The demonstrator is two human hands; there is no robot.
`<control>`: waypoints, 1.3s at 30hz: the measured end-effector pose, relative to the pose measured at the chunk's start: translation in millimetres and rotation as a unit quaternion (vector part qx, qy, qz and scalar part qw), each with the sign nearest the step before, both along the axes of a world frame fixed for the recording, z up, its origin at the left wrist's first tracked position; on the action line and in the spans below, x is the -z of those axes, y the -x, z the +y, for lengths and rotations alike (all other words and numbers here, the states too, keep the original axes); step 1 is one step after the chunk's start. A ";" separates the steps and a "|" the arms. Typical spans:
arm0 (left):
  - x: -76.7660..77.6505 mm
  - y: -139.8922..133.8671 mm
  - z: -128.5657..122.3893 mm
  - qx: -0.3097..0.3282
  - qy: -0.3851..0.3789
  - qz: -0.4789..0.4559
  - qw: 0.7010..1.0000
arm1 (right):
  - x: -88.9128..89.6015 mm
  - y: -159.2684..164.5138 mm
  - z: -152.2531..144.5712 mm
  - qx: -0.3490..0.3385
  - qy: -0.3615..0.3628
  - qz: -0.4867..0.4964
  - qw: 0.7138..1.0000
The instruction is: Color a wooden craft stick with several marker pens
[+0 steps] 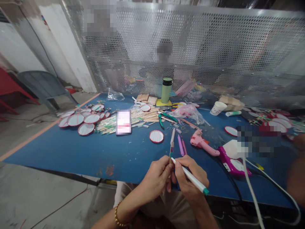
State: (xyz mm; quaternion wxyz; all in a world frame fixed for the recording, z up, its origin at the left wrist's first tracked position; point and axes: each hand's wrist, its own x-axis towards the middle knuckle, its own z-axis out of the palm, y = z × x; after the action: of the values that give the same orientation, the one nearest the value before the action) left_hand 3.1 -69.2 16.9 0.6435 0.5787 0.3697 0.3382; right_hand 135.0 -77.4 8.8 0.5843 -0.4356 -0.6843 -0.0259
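Blue desk (124, 162), cluttered, before perforated metal screen (200, 41); grey chair (45, 83) at left. Left hand (157, 175): pinching slim stick (170, 160) over near edge. Right hand (192, 183): curled round white marker (193, 179), tip at stick.

Left hand (157, 174) curls beside the pinching right hand (191, 175).

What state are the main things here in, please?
Left hand: closed on thin stick
Right hand: gripping white marker
White marker: held, tip close to stick
Phone: screen lit
Green flask: upright, lid on
Pink glue gun: lying on its side
Grey chair: upright
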 end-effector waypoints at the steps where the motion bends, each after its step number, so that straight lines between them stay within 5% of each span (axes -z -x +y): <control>1: 0.1 -0.2 -0.1 0.000 0.000 0.001 1.000 | -1.3 0.1 0.0 0.000 -0.002 -0.001 1.000; 39: 0.8 0.0 0.4 -0.001 0.022 -0.016 1.000 | -1.6 -0.1 -0.1 0.003 -0.001 0.004 1.000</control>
State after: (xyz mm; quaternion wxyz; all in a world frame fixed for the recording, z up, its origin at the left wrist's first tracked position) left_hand 3.2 -68.8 16.1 0.6617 0.5585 0.3671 0.3397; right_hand 135.1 -77.6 10.4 0.5873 -0.4374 -0.6805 -0.0267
